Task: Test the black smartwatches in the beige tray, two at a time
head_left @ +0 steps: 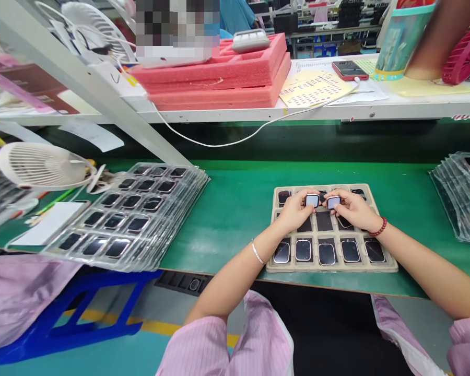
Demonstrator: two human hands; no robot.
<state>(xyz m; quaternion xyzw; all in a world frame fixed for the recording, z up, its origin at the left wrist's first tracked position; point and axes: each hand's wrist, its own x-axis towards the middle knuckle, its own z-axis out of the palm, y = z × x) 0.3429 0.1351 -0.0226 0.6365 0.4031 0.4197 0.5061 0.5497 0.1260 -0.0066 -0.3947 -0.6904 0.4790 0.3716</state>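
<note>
My left hand point(296, 210) is closed on a smartwatch point(312, 200) with a lit, pale screen. Beside it my right hand point(351, 208) grips a second smartwatch point(333, 202), its screen also lit. Both are held just above a beige compartment tray point(331, 268) on the green bench. Dark-screened watches, such as this watch point(327, 254), lie in the tray's front row. A middle compartment point(324, 221) shows only its dark bottom. My hands and wrists hide part of the back and middle rows.
Stacked clear trays of watches point(131, 201) stand to the left, near a small white fan point(43, 166). More clear trays point(460, 198) are at the right edge. A shelf above carries pink foam point(215, 78), a phone point(350, 70) and a hanging white cable point(219, 145).
</note>
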